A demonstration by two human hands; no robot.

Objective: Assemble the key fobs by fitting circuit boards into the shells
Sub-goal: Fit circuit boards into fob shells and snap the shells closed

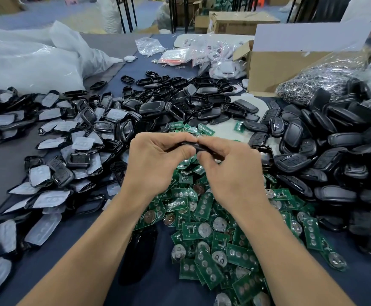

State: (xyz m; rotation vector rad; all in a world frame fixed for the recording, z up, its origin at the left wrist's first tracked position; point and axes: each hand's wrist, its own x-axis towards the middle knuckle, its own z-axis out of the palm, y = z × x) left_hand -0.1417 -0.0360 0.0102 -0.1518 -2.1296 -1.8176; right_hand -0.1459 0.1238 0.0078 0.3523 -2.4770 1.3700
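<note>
Both hands meet above the middle of the table. My left hand point(156, 160) and my right hand point(226, 166) together pinch a black key fob shell point(191, 145) seen edge-on, thumbs under it and fingers curled over its top. Whether a board sits inside the shell is hidden by the fingers. Below the hands lies a heap of green circuit boards point(213, 239) with round silver battery clips.
Black shells with white rubber pads point(54, 151) are piled at the left, empty shell frames point(180, 96) behind, closed black fobs point(334, 151) at the right. A cardboard box point(275, 62) and a bag of metal key rings point(319, 78) stand at the back right. White plastic bags point(25, 62) fill the back left.
</note>
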